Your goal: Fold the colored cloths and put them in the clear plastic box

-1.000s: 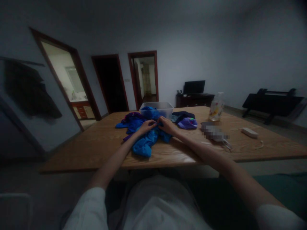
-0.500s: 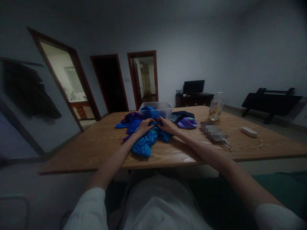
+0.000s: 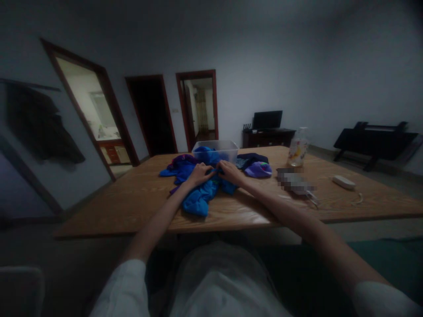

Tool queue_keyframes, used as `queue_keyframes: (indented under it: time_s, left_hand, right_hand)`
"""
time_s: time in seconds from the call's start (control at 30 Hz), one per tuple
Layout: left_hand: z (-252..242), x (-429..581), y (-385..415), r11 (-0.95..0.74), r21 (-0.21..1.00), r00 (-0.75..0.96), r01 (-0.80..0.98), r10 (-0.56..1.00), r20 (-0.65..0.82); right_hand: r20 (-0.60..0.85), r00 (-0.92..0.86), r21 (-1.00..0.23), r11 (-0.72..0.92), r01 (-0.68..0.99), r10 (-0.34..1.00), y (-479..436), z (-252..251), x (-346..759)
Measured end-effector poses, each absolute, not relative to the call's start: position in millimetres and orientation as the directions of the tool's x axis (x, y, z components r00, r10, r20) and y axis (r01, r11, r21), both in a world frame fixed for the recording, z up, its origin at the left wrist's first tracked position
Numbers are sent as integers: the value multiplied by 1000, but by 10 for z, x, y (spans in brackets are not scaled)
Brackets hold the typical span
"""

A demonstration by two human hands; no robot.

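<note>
In the head view, a rumpled blue garment (image 3: 198, 200) lies on the wooden table in front of me. My left hand (image 3: 201, 173) and my right hand (image 3: 228, 171) meet over its far part, fingers closed on the cloth close to each other. Darker blue and purple clothing (image 3: 181, 169) lies heaped beside my left hand. Just beyond my hands stands a clear plastic bin (image 3: 228, 147), with a blue cloth (image 3: 205, 154) at its left side; whether that cloth lies inside is unclear. My fingertips are partly hidden by the hands and the fabric.
Right of the bin lie a purple cap-like item (image 3: 258, 170) and dark cloth (image 3: 253, 157). Farther right on the table (image 3: 128, 213) are a clear bottle (image 3: 297, 149), a blurred-out pouch-like item (image 3: 295, 182) and a white case (image 3: 343, 182) with a strap.
My left hand has shifted slightly, with its knuckles a little higher over the blue garment. The right hand and the clothing have hardly moved.
</note>
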State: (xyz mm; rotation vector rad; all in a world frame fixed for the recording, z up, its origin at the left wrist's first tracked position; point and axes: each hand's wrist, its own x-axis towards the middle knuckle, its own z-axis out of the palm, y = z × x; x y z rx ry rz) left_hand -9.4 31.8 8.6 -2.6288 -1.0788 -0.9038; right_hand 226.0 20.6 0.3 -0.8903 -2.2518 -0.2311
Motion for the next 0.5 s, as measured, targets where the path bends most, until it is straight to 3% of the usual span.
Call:
queue_keyframes:
  time_s: [0.17, 0.3, 0.5]
  left_hand:
    - [152, -101, 244, -732, -45, 580, 680, 498, 644]
    - [168, -124, 245, -763, -34, 615, 645, 492, 616]
    - [130, -136, 275, -743, -29, 594, 669, 511, 621]
  right_hand:
    - [657, -505, -152, 754, 639, 559, 250, -11, 2299]
    - [647, -470, -246, 747, 618, 601, 346, -56, 2324]
    - [636, -496, -224, 757, 614, 591, 401, -72, 2318]
